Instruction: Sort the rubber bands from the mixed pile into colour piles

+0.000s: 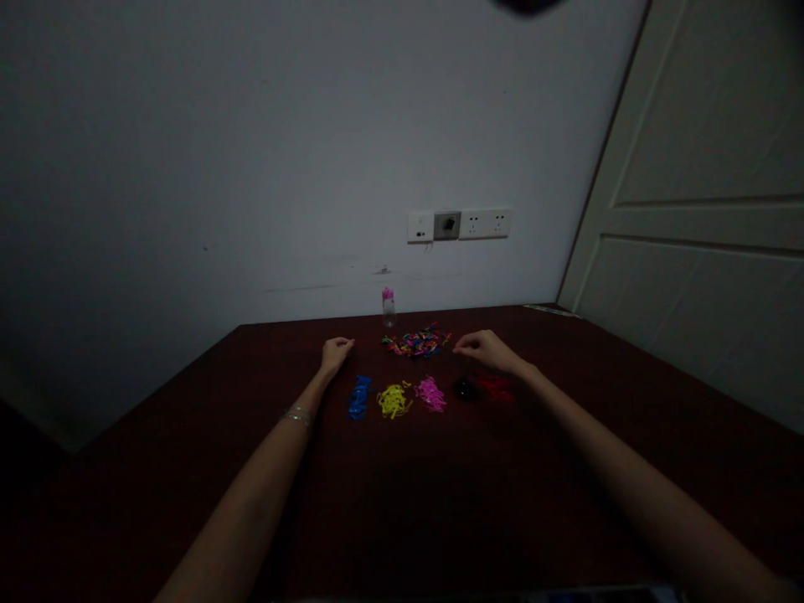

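Note:
A mixed heap of small coloured bands [416, 342] lies on the dark wooden table [402, 502] near the wall. In front of it lie sorted piles: blue [358, 397], yellow [393, 400], pink [430, 393], black [466, 389] and red [496, 386]. My left hand [335, 352] rests on the table left of the mixed heap with its fingers curled in a loose fist. My right hand [485, 348] hovers just right of the heap, fingertips pinched together at its edge; what they hold is too small to see. A bracelet [297, 414] circles my left wrist.
A small clear bottle with a pink cap [389, 306] stands behind the heap against the white wall. Wall sockets [459, 224] sit above it. A white door [703, 251] closes off the right side. The room is dim.

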A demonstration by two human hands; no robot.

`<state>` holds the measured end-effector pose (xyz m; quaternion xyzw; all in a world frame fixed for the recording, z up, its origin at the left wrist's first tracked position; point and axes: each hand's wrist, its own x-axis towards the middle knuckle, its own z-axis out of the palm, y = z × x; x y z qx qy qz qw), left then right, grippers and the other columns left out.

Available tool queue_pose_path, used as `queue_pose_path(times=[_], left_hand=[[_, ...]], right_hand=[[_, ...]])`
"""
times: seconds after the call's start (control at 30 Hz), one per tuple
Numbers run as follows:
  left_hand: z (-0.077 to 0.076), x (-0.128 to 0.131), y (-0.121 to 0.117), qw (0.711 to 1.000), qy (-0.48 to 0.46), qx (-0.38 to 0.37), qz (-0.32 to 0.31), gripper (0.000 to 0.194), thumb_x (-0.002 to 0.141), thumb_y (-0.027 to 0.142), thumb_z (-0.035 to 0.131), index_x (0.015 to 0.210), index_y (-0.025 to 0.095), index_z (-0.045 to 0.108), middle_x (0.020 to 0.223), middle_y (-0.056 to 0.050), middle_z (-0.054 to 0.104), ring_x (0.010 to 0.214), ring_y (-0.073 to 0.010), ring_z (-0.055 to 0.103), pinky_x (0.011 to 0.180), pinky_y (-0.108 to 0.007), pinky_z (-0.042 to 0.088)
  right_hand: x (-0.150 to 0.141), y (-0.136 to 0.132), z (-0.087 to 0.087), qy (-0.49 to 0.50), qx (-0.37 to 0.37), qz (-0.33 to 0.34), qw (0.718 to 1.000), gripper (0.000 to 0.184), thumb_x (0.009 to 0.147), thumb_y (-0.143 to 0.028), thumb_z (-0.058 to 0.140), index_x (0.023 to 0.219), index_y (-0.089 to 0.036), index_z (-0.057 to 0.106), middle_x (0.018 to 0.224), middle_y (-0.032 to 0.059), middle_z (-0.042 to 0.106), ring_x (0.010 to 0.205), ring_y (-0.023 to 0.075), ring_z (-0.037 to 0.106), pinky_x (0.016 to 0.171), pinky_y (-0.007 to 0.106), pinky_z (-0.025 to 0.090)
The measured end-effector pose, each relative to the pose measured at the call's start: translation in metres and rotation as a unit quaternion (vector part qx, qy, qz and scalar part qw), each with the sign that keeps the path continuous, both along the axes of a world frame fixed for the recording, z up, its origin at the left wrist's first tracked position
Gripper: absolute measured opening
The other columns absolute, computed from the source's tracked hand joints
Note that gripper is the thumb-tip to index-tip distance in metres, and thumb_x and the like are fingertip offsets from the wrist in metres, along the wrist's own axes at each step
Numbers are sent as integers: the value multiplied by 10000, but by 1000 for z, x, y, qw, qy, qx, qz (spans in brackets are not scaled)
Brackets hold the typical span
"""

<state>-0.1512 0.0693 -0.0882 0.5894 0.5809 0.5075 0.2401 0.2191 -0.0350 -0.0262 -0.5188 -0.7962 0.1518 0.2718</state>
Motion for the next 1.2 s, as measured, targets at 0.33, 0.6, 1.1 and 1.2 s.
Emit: queue_pose_path(times=[0.33, 0.6, 1.1, 1.2], left_hand=[[10, 3, -10, 1000, 11, -9, -4, 255, 637, 374, 597, 571, 128, 615, 411, 28, 466, 415, -87, 398, 436, -205, 279], [8, 3, -8, 1000, 16, -13, -2, 262, 630, 392, 597, 586, 134, 624, 413, 26, 476, 425, -93, 411, 443, -206, 284], [9, 3, -8, 999, 37, -16, 6, 233, 632, 354, 591, 578, 131, 633, 428, 14, 506, 439, -98, 440, 444, -200, 296], [9, 4, -9, 999, 32, -23, 6, 226, 628, 345, 591, 559, 133, 624, 425, 13, 507, 439, -100, 445, 448, -201, 300]], right_hand=[[15, -25, 9, -19, -141, 84, 986, 244, 687, -336, 587, 758, -146, 722, 657, 44, 660, 580, 126, 541, 534, 226, 387], [26, -19, 1, -16, -158, 75, 984, 277, 659, -368, 608, 786, -150, 722, 671, 39, 663, 586, 131, 548, 535, 226, 393], [34, 10, -16, 37, -99, -32, 994, 287, 703, -348, 536, 780, -115, 686, 678, 58, 657, 587, 138, 571, 525, 228, 419], [34, 15, -19, 31, -69, -52, 996, 273, 714, -320, 521, 798, -119, 684, 720, 56, 668, 636, 147, 592, 565, 231, 436]])
